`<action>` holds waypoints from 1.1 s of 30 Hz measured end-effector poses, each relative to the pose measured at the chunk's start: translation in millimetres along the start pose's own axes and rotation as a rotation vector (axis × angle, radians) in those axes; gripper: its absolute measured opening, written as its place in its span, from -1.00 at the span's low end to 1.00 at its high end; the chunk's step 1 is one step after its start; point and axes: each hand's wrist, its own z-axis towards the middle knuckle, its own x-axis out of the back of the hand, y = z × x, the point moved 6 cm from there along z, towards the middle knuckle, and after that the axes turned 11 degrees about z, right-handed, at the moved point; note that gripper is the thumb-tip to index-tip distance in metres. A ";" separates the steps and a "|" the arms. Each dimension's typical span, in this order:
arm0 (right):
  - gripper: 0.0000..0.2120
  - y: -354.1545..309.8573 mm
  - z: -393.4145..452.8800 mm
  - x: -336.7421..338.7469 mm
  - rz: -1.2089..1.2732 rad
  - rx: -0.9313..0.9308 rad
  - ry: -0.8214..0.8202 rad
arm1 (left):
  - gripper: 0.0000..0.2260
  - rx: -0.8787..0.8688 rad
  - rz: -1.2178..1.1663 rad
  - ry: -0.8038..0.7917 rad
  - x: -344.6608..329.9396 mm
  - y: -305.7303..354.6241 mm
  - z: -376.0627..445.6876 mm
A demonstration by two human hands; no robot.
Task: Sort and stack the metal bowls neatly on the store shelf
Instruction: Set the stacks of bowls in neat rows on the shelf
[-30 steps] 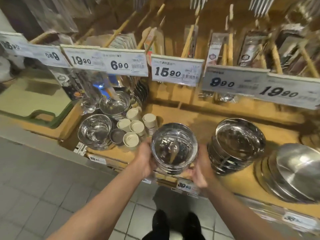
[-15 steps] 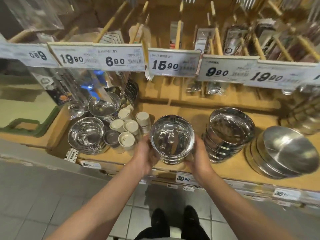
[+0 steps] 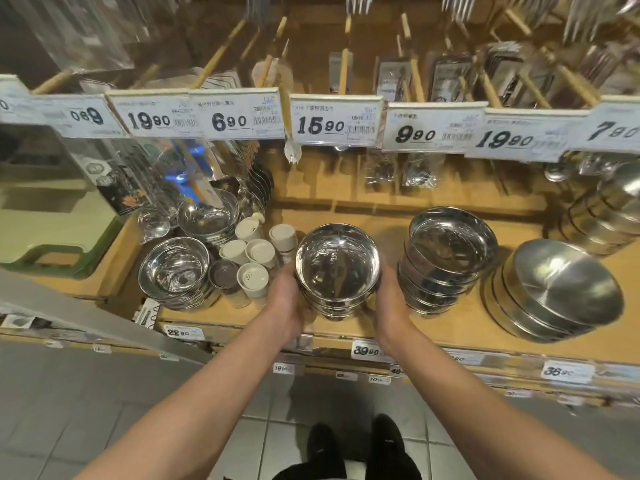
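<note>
1. Hands on either side of a short stack of nested metal bowls [image 3: 337,271]: the left hand [image 3: 285,303] cups its left flank and the right hand [image 3: 389,299] cups its right, fingers curled round the lower bowls, so the stack is pressed between the two palms.
2. The stack stands near the front edge of the wooden shelf [image 3: 460,327], about midway along it; whether its base rests on the board or hangs just above it, I cannot tell.
3. To my eye the step in hand is placing this stack into the row.
4. On its right, a taller stack of flat-bottomed bowls [image 3: 450,254] stands close by, leaning a little; further right a pile of wide bowls [image 3: 561,289] lies tipped on its side.
5. On its left, a cluster of small white shakers [image 3: 252,261] sits just beside the left hand.
6. The next move likely calls for settling the stack squarely, then letting go with both hands evenly, without nudging the shakers.
</note>
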 end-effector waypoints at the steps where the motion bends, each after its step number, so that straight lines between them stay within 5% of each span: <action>1: -0.59 -2.4 -0.3 -2.7 -0.014 0.020 -0.014 | -0.46 -0.016 0.009 -0.008 -0.3 1.6 0.7; 5: -0.60 -6.7 -2.7 -8.8 -0.016 0.058 -0.060 | -0.42 -0.048 0.022 -0.035 -2.1 7.1 -2.1; 11: -0.57 2.2 -3.9 0.8 0.008 0.032 0.013 | -0.68 -0.086 -0.073 -0.018 4.5 2.3 -9.4; 18: -0.67 7.0 -5.3 4.5 -0.018 -0.018 0.060 | -0.74 -0.101 -0.066 0.035 9.1 3.2 -21.4; 33: -0.69 13.4 10.1 2.2 0.033 -0.013 0.102 | -0.73 -0.079 -0.004 0.065 8.1 7.6 -14.1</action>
